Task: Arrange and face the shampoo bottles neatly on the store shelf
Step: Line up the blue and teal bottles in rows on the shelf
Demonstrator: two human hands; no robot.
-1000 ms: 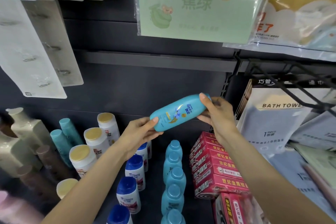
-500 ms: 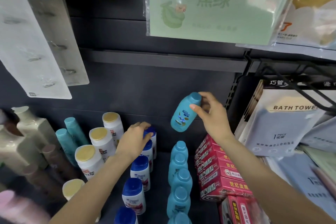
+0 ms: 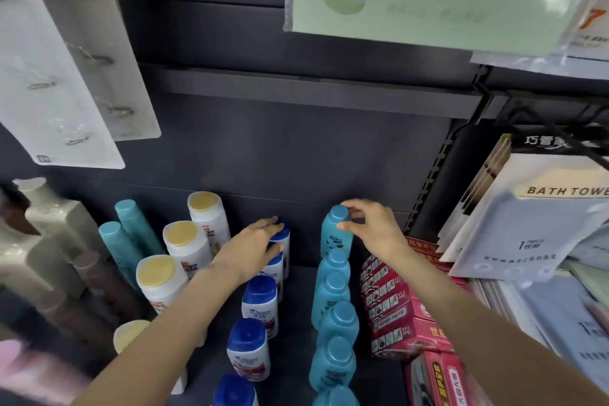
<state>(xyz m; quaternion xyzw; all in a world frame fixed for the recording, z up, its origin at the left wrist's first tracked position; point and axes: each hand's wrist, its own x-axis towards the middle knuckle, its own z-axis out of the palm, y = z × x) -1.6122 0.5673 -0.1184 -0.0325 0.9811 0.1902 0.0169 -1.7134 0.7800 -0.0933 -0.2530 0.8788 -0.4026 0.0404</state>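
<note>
Your right hand (image 3: 372, 231) has the teal shampoo bottle (image 3: 335, 234) by its cap: thumb on the near side, fingertips curled over the top, a light pinch and not a full wrap. That grip makes sense here, because it lets you stand the bottle upright and twist it so the label faces out. The bottle is at the very back of the teal row (image 3: 334, 316), close to the dark back panel (image 3: 296, 155) and directly behind the next teal cap. Whether its base already rests on the shelf (image 3: 298, 287) is hard to say, since the bottle in front hides it.

Your left hand (image 3: 253, 247) lies over the rear bottles of the blue-capped row (image 3: 255, 316), fingers fairly straight and pressing on the caps, with nothing pinched. It reads as a steadying or nudging touch to keep that row straight while the right hand works.

The teal row runs front to back in a tidy line, just beside the red boxes (image 3: 402, 310) on its right. The blue-capped bottles form a parallel line with a bare strip of shelf between the two rows. Further left stand the white bottles with gold caps (image 3: 184, 247).

I judge the placing step nearly done; what remains for this bottle is squaring its label forward before you let go.
</note>
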